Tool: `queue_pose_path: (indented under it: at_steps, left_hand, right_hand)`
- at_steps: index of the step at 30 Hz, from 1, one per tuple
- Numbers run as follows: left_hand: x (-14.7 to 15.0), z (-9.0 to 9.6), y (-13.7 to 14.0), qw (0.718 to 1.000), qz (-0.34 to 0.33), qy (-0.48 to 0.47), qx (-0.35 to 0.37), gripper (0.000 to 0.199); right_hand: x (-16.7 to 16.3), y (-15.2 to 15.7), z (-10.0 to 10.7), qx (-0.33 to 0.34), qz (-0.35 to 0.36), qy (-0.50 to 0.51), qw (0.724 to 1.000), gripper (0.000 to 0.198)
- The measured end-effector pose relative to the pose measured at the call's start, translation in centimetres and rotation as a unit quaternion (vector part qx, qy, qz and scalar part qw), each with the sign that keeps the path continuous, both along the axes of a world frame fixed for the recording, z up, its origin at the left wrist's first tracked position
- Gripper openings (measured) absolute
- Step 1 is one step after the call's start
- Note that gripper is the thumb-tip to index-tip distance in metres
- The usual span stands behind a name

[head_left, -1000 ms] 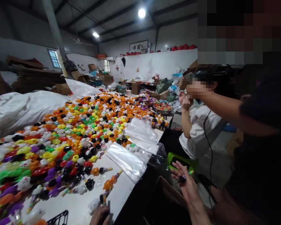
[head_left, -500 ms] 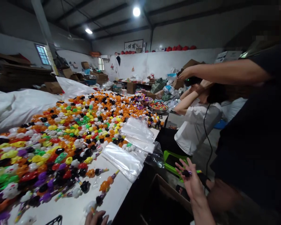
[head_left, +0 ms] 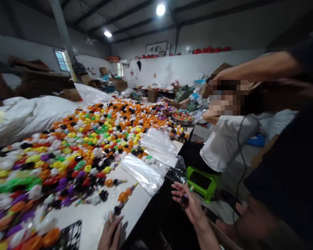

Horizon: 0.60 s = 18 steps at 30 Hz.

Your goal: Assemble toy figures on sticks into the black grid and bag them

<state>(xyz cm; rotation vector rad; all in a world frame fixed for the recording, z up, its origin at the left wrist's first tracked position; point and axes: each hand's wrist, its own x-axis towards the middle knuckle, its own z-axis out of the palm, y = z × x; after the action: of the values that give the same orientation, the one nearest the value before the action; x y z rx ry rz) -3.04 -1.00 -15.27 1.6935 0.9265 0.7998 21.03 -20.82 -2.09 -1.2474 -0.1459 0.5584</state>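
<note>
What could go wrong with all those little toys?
The dark toy lies loosely in the right hand, out past the table's edge, so it might slip and drop. The clear bags lie right by the edge of the table, so a bump could slide them off. And the left hand is low beside the loose toys, so it might knock some out of place.

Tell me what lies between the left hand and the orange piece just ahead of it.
In the head view, a small black piece lies on the white tabletop between the left hand and that orange piece.
</note>
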Motion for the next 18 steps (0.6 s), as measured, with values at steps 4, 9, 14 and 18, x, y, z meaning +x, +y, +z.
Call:
queue_pose_path:
  at_steps: [4,9,14,18]
  left_hand:
    - [-0.7,4.8,-1.0,0.972,0.000,-0.106,-0.209,0.058]
    - [-1.5,6.9,-0.3,0.857,-0.007,-0.280,-0.432,0.076]
    - [-3.1,7.2,-0.7,0.810,0.021,-0.319,-0.491,0.046]
    - [-3.2,7.4,-1.0,0.789,0.023,-0.333,-0.516,0.037]
  right_hand:
    - [-3.6,2.6,-1.3,-0.080,0.140,-0.025,0.987,0.058]
    - [-7.2,6.3,-3.9,-0.116,0.299,-0.139,0.937,0.041]
    - [-10.2,9.6,-4.9,-0.049,0.371,-0.390,0.841,0.031]
    - [-11.7,12.1,-6.5,-0.031,0.392,-0.587,0.708,0.056]
